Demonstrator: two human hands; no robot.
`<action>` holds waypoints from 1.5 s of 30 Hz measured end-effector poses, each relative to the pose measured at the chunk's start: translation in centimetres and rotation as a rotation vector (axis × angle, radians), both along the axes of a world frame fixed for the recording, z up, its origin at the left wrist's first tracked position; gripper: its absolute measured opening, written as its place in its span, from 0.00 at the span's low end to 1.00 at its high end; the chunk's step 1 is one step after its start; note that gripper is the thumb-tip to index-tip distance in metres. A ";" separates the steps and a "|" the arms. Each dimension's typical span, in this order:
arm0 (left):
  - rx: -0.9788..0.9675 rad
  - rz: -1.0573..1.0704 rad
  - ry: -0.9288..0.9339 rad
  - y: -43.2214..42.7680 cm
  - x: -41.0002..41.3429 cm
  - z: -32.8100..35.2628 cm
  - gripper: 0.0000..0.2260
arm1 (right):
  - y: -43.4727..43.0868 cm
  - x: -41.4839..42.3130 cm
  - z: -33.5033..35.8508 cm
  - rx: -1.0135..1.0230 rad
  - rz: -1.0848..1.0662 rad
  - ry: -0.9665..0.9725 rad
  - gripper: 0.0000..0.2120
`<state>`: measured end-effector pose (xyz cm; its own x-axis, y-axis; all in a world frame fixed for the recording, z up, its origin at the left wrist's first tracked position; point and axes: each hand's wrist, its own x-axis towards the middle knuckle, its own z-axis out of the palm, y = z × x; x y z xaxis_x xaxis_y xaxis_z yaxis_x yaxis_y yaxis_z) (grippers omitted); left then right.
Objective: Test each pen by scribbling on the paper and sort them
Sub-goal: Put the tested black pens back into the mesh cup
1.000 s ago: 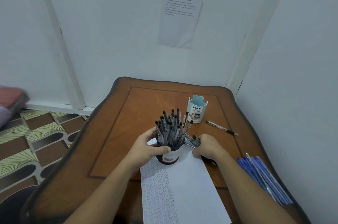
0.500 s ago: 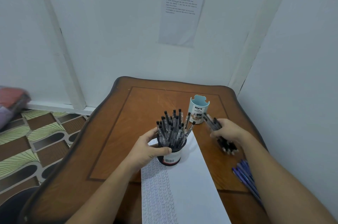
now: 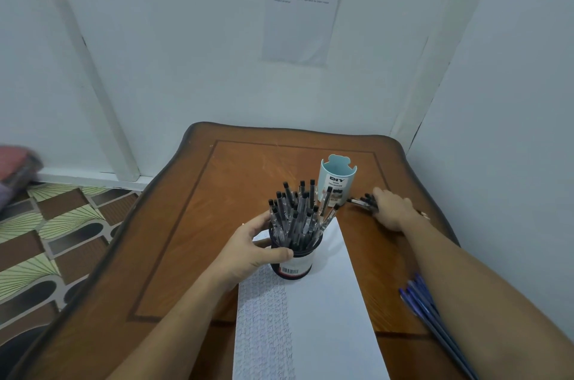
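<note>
Two hands are in the head view, both over a wooden table (image 3: 217, 193) set into the corner of a room. The left hand (image 3: 251, 250) is wrapped around a dark cup (image 3: 293, 266), thumb across its front and fingers behind its rim. The cup stands upright near the table's middle, on the far end of a white paper (image 3: 326, 317). It is packed with black-capped pens (image 3: 295, 215) that fan out above the rim.

The paper runs from the cup to the table's near edge, and its left strip is filled with rows of small scribbles.

The right hand (image 3: 393, 210) lies low toward the far right corner, fingers curled over a bundle of black pens (image 3: 362, 201). The bundle's ends poke out to the left of the fingers, just beside a light-blue desk organizer (image 3: 337, 181). The organizer stands upright behind the cup, apart from it.

Several blue pens (image 3: 425, 305) lie together along the table's right edge near the front, partly hidden by the right forearm.

A printed sheet (image 3: 301, 7) hangs on the wall beyond the table. A patterned floor (image 3: 46, 240) shows past the left edge.
</note>
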<state>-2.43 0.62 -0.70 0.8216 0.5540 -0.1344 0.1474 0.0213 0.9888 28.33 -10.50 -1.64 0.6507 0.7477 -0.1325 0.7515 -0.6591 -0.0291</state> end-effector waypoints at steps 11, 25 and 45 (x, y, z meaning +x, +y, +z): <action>0.021 0.036 -0.012 -1.3 -0.1 0.7 0.27 | -0.7 -1.9 0.0 -0.035 0.021 0.105 0.11; -0.013 0.192 -0.109 -4.0 -0.5 -0.6 0.29 | -3.5 -10.6 11.0 1.201 -0.140 1.301 0.05; -0.014 0.207 -0.135 -4.0 -0.6 -1.5 0.32 | -0.1 -19.8 5.3 1.250 -0.066 0.950 0.20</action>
<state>-3.04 -3.33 -2.21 0.7015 0.7115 -0.0404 0.0053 0.0515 0.9987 8.55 -10.65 3.64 0.7269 0.6676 0.1610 0.1139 0.1139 -0.9869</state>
